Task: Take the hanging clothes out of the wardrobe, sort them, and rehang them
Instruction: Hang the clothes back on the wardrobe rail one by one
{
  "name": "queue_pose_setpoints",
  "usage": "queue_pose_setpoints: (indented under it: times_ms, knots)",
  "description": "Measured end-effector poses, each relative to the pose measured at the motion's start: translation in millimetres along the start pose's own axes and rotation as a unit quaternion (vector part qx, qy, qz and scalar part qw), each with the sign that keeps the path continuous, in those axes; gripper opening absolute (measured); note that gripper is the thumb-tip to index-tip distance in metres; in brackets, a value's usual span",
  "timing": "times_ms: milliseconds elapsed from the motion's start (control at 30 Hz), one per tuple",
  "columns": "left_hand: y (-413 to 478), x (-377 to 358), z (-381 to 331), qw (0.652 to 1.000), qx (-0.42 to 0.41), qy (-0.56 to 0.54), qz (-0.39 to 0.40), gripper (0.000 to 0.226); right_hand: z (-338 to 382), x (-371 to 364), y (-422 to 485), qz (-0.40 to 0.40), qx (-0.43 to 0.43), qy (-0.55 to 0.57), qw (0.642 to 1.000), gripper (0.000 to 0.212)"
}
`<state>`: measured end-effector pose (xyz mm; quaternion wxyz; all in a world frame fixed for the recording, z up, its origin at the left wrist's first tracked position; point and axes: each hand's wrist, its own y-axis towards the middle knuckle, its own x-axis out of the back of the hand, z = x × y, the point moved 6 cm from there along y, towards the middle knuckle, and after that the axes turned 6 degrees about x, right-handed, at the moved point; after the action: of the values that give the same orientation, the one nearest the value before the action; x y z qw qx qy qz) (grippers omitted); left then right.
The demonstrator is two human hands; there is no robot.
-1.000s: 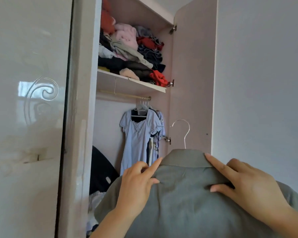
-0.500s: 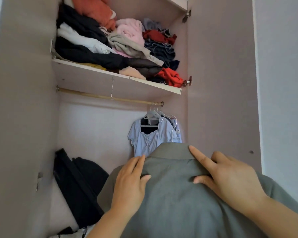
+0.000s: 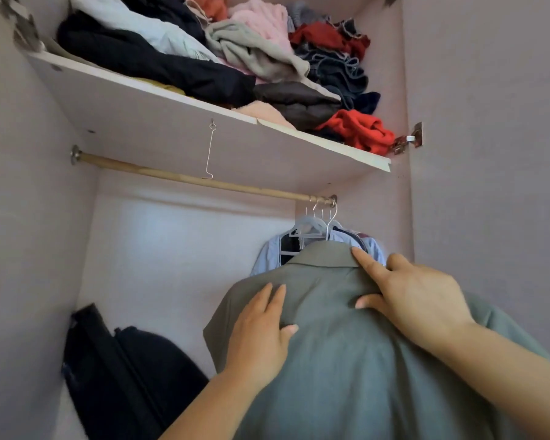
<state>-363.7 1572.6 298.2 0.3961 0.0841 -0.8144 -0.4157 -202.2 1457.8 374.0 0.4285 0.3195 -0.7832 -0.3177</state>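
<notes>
Grey-green shirt (image 3: pixel 346 360) held up inside the wardrobe, back toward the camera, collar at the right end of the rod (image 3: pixel 188 179). Metal hanger hook (image 3: pixel 330 223) rising from the collar, top reaching the rod's right end; seated over it or not, cannot tell.

Left hand (image 3: pixel 261 338) flat on the shirt's left shoulder, fingers straight and close together, thumb out to the side, pressing only. Right hand (image 3: pixel 416 300) on the right shoulder: index finger stretched along the collar edge, thumb pressed into bunched fabric, other fingers curled over the far edge, pinching the shirt.

Just behind the collar, blue dress (image 3: pixel 267 255) and a few white hangers (image 3: pixel 308 225), packed tight against the right side panel (image 3: pixel 378 217). No gap visible on that side.

Left of the shirt, long bare stretch of rod out to its wall mount. Thin wire hook (image 3: pixel 209 154) dangling from the shelf (image 3: pixel 172 131) underside, about mid-rod, tip level with the rod. Shelf front edge overhanging the rod, close above it. Folded clothes (image 3: pixel 251 58) heaped on the shelf, some at the front edge.

Black bag (image 3: pixel 124 369) low at left against the back wall, apart from the shirt's left sleeve.
</notes>
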Motion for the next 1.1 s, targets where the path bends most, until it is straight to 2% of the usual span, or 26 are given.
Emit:
queue_pose_setpoints:
  times_ms: [267, 633, 833, 1100]
  knots:
    - [76, -54, 60, 0.994, 0.001, 0.112, 0.000, 0.064, -3, -115, 128, -0.016, -0.014, 0.011, 1.000, 0.072]
    - [188, -110, 111, 0.985, 0.020, 0.166, -0.034, 0.062, -43, -226, 295, -0.030, -0.060, 0.084, 0.994, 0.064]
    - [219, -127, 135, 0.980, 0.049, 0.186, -0.044, 0.062, -23, -264, 333, -0.010, -0.049, 0.089, 0.995, 0.060]
    - [217, -149, 145, 0.982, 0.043, 0.184, -0.015, 0.060, 15, -295, 313, 0.003, -0.009, 0.024, 1.000, 0.068]
